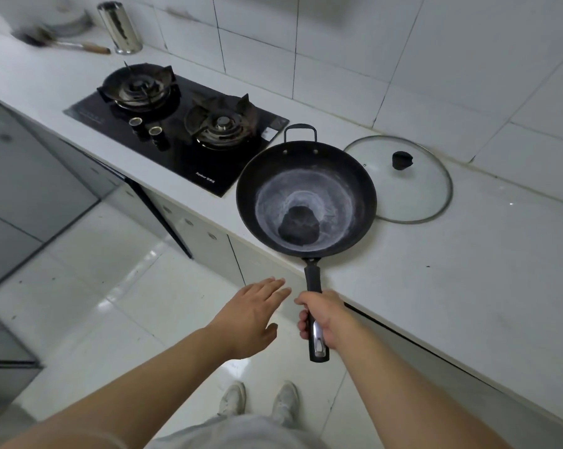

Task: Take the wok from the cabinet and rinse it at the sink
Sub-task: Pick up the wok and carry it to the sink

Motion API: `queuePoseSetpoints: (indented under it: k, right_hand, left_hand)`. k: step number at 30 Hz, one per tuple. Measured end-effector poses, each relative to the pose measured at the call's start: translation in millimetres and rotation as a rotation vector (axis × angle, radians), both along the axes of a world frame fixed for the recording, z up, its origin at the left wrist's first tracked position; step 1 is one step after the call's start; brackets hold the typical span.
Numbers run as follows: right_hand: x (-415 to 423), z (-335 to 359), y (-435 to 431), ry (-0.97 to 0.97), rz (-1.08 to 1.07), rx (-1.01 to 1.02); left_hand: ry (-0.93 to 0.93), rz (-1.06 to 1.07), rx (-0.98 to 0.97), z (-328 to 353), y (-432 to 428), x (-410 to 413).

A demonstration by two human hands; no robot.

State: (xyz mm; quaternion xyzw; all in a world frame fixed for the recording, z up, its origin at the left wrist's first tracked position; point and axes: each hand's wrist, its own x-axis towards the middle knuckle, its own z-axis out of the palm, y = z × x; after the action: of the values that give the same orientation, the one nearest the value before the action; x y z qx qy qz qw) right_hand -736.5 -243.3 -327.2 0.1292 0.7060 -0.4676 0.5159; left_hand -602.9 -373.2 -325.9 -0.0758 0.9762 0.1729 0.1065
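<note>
A black wok (306,196) with a pale worn inside and a small loop handle at its far rim is over the front edge of the white counter (451,270); whether it rests on it I cannot tell. Its long black handle sticks out toward me past the counter edge. My right hand (322,319) grips that handle near its metal end. My left hand (254,315) hovers just left of the handle with fingers straight, holding nothing. No sink is in view.
A glass lid (413,189) with a black knob lies on the counter right behind the wok. A black two-burner gas hob (176,124) sits to the left. Farther back left stand a steel canister (119,27) and a wooden-handled utensil (63,42). Cabinet doors (208,241) run below the counter.
</note>
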Motion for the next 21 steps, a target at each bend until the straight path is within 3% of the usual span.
queuePoseSetpoints:
  k: [3,10,21]
  right_hand:
    - [-3,-1,0,-0.053,0.024,-0.014]
    - [10,2,-5,0.193,-0.027,0.093]
    - [41,15,-35,0.310,-0.123,0.185]
  left_hand:
    - [0.002,0.025,-0.005,1,1,2]
    - [0.030,0.064,-0.003,-1,-1,8]
    - [0.081,0.088,0.093,-3,-61,25]
